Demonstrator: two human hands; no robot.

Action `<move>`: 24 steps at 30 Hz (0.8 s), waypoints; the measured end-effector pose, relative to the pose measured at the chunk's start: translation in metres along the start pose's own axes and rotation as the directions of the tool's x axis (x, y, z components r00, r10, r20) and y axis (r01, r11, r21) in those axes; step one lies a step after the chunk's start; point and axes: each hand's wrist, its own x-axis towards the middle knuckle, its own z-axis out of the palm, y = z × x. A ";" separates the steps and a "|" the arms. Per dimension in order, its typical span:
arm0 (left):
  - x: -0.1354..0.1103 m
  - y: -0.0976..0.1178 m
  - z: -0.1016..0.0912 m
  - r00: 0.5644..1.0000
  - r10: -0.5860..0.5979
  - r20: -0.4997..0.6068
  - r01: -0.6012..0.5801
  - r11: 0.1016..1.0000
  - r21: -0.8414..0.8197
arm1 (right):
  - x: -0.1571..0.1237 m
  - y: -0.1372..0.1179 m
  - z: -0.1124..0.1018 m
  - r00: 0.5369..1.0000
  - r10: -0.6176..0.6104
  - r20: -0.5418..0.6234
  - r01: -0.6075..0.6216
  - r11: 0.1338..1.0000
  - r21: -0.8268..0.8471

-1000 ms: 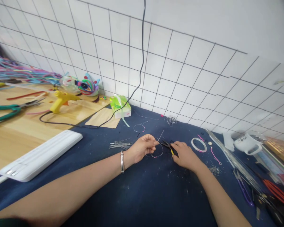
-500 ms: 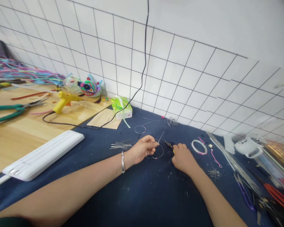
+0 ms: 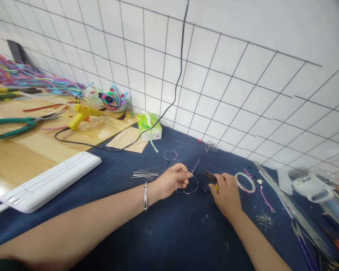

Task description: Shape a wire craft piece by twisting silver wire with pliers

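Note:
Between thumb and fingers, my left hand (image 3: 173,180) pinches a thin wire ring (image 3: 197,185) with a small pink spot on its lower edge. A straight piece of wire (image 3: 195,167) sticks up from the same grip. To the right, my right hand (image 3: 228,194) is wrapped round pliers (image 3: 209,175) with yellow on the handle; their dark jaws point up and left, apart from the ring. Another wire ring (image 3: 170,155) lies on the dark blue cloth beyond my left hand. Beside that wrist is a pile of short straight wires (image 3: 145,174).
At left are a white power strip (image 3: 53,180), a yellow glue gun (image 3: 83,114) and green-handled pliers (image 3: 19,126). A tissue pack (image 3: 149,127) stands near the wall. A tape roll (image 3: 245,183), wire scraps (image 3: 264,219) and purple-handled scissors (image 3: 303,244) lie at right.
My right hand has lifted the pliers slightly and turned, with more of the jaws and handle showing. My left hand keeps its pinch on the ring. The view has shifted slightly.

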 end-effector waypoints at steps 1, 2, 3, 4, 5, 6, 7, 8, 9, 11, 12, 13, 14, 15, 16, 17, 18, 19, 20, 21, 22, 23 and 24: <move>0.000 0.000 0.000 1.000 -0.005 -0.001 0.005 1.000 -0.005 | 0.000 -0.001 -0.001 0.999 -0.042 -0.027 0.042 0.999 -0.010; 0.000 0.000 0.000 1.000 -0.009 0.000 0.009 1.000 -0.009 | -0.001 -0.002 -0.001 0.995 -0.087 -0.039 0.086 0.996 -0.024; 0.000 0.000 0.000 1.000 -0.011 0.002 0.011 1.000 -0.011 | -0.002 -0.003 -0.001 0.991 -0.130 -0.042 0.128 0.991 -0.041; 0.000 0.000 -0.001 1.000 -0.013 0.004 0.013 1.000 -0.013 | -0.002 -0.004 -0.001 0.985 -0.165 -0.043 0.163 0.985 -0.060; 0.000 -0.001 -0.001 1.000 -0.017 0.006 0.017 1.000 -0.011 | -0.003 -0.005 -0.001 0.980 -0.193 -0.043 0.189 0.979 -0.080; 0.001 -0.001 -0.001 1.000 -0.023 0.007 0.023 1.000 -0.008 | -0.004 -0.005 -0.001 0.976 -0.215 -0.044 0.210 0.973 -0.100; 0.001 -0.002 -0.001 1.000 -0.029 0.008 0.029 1.000 -0.005 | -0.005 -0.006 -0.001 0.971 -0.236 -0.043 0.229 0.966 -0.119; 0.001 -0.002 -0.001 0.999 -0.034 0.007 0.034 0.999 -0.004 | -0.006 -0.006 -0.001 0.966 -0.257 -0.040 0.249 0.959 -0.138; 0.001 -0.003 -0.001 0.999 -0.039 0.007 0.039 0.999 -0.003 | -0.007 -0.006 -0.002 0.960 -0.279 -0.036 0.270 0.950 -0.156; 0.001 -0.004 -0.001 0.999 -0.041 0.010 0.041 0.999 -0.003 | -0.008 -0.006 -0.003 0.949 -0.315 -0.023 0.306 0.933 -0.188; 0.000 -0.004 -0.001 0.999 -0.040 0.013 0.040 0.999 -0.003 | -0.008 -0.007 -0.003 0.945 -0.327 -0.020 0.317 0.927 -0.203; 0.000 -0.004 -0.001 0.999 -0.039 0.017 0.039 0.999 -0.001 | -0.008 -0.007 -0.004 0.942 -0.334 -0.019 0.322 0.921 -0.218; 0.000 -0.004 -0.001 0.999 -0.039 0.022 0.039 0.999 0.003 | -0.008 -0.007 -0.005 0.941 -0.338 -0.018 0.325 0.917 -0.231; 0.000 -0.004 -0.001 0.999 -0.039 0.028 0.039 0.999 0.006 | -0.007 -0.007 -0.006 0.940 -0.342 -0.018 0.328 0.913 -0.242; -0.001 -0.004 0.000 0.999 -0.040 0.034 0.040 0.999 0.009 | -0.007 -0.008 -0.006 0.938 -0.347 -0.015 0.332 0.909 -0.251; -0.001 -0.003 0.000 0.998 -0.042 0.039 0.042 0.999 0.011 | -0.007 -0.008 -0.007 0.936 -0.353 -0.009 0.339 0.905 -0.257; -0.001 -0.003 0.000 0.998 -0.045 0.042 0.044 0.999 0.013 | -0.006 -0.008 -0.007 0.933 -0.359 -0.003 0.346 0.902 -0.260; -0.002 -0.003 0.000 0.998 -0.046 0.042 0.046 0.999 0.013 | -0.006 -0.009 -0.008 0.932 -0.364 0.002 0.351 0.899 -0.260; -0.002 -0.003 0.000 0.998 -0.048 0.041 0.047 0.999 0.014 | -0.006 -0.009 -0.008 0.930 -0.367 0.005 0.355 0.898 -0.259; -0.002 -0.003 0.000 0.998 -0.050 0.039 0.049 0.999 0.014 | -0.006 -0.009 -0.008 0.930 -0.369 0.004 0.357 0.898 -0.256; -0.002 -0.003 0.000 0.998 -0.050 0.038 0.049 0.999 0.015 | -0.005 -0.009 -0.008 0.929 -0.369 0.000 0.357 0.899 -0.254; -0.002 -0.002 0.000 0.998 -0.050 0.037 0.050 0.999 0.016 | -0.005 -0.009 -0.008 0.929 -0.370 -0.005 0.357 0.899 -0.253; -0.002 -0.003 0.000 0.998 -0.051 0.036 0.050 0.999 0.017 | -0.005 -0.009 -0.009 0.929 -0.371 -0.008 0.357 0.899 -0.255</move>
